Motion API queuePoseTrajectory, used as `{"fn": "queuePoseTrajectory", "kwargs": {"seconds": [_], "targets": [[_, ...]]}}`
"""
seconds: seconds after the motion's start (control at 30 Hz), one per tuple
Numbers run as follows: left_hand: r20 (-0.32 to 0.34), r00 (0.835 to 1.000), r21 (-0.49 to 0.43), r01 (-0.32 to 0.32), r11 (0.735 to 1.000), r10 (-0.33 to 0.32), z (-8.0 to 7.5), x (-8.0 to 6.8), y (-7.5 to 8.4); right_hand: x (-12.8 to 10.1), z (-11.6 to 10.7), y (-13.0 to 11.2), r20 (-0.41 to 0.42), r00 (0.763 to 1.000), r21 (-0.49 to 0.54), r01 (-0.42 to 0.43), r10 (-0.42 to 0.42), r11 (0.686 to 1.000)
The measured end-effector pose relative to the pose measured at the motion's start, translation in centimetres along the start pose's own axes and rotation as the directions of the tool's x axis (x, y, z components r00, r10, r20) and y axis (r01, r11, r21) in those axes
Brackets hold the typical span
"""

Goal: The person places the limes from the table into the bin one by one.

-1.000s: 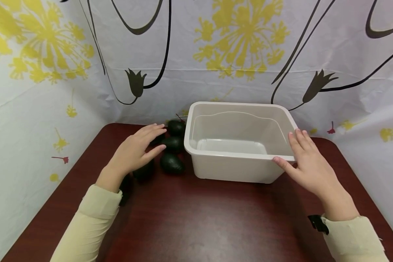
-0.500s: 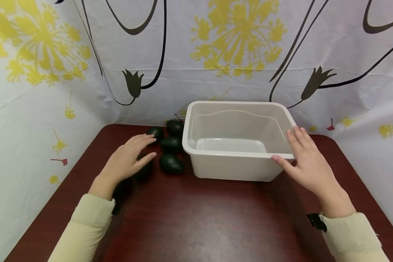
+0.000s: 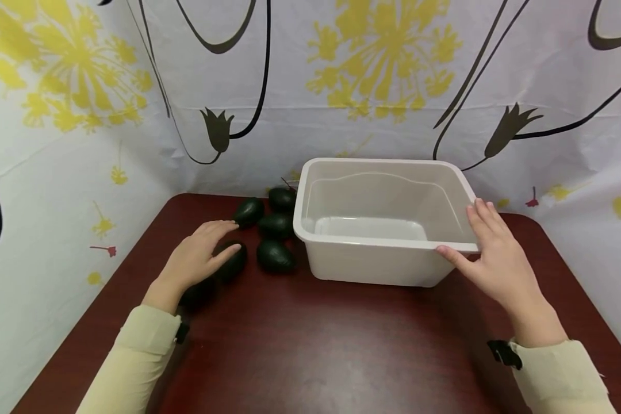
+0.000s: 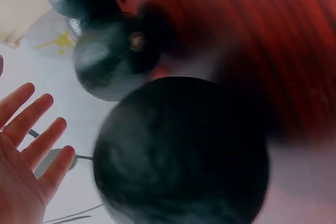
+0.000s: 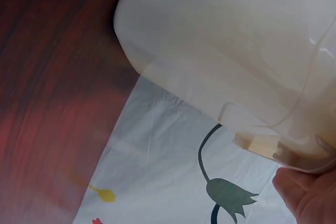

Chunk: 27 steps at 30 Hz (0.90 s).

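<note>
My left hand (image 3: pixel 194 261) hovers with spread fingers over the dark green avocados at the table's left side. Its nearest avocado (image 3: pixel 233 261) shows partly below the thumb, and another lies half hidden under the wrist. The left wrist view has a large, close avocado (image 4: pixel 181 156) beside the hand's straight fingers (image 4: pixel 44 140), which hold nothing. At the right, my right hand (image 3: pixel 499 267) rests on the near right corner of a pale plastic bin (image 3: pixel 367 263), thumb toward the front rim, fingers along the side. Fingertips (image 5: pixel 286 179) stand right at the bin's rim in the right wrist view.
Several more avocados (image 3: pixel 276 256) lie left of the bin, some close against its side. The dark red wooden table (image 3: pixel 331 345) reaches back to a white cloth (image 3: pixel 269 132) with yellow and dark flower prints. The bin's inside holds nothing visible.
My left hand has drawn back left and toward me, uncovering the avocados at the back. The right hand stays at the bin's corner; the view shifts slightly.
</note>
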<state>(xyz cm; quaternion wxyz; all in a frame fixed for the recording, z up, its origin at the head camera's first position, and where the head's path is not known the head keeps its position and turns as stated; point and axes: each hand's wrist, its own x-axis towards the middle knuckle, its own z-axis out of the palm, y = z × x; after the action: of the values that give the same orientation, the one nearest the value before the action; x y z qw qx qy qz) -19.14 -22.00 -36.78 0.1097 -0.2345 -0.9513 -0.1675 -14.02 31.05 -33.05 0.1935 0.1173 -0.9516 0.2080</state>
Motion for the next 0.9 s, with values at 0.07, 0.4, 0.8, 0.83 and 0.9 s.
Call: {"fn": "queuePoseTrajectory", "kwargs": {"seconds": [0.07, 0.4, 0.8, 0.83, 0.9], "targets": [[0.005, 1.000, 0.004, 0.007, 1.000, -0.007, 0.4, -0.1, -0.2, -0.2, 0.1, 0.1, -0.012, 1.000, 0.014, -0.025, 0.025, 1.000], [0.051, 0.995, -0.005, 0.086, 0.996, -0.086, 2.0, -0.4, -1.0, -0.6, 0.2, 0.1, -0.039, 0.995, 0.056, -0.094, 0.097, 0.994], [0.179, 0.975, -0.027, 0.139, 0.990, -0.132, 2.8, 0.0, -1.7, -0.2, -0.3, 0.0, 0.084, 0.992, 0.017, -0.097, 0.095, 0.995], [0.192, 0.973, -0.028, 0.138, 0.990, -0.130, 2.9, 0.0, -1.8, -0.2, -0.3, -0.1, 0.089, 0.991, 0.019, -0.098, 0.096, 0.995], [0.220, 0.968, -0.041, 0.135, 0.990, -0.123, 2.9, -0.1, -1.8, -0.2, -0.3, -0.1, 0.092, 0.991, 0.025, -0.103, 0.100, 0.994]]}}
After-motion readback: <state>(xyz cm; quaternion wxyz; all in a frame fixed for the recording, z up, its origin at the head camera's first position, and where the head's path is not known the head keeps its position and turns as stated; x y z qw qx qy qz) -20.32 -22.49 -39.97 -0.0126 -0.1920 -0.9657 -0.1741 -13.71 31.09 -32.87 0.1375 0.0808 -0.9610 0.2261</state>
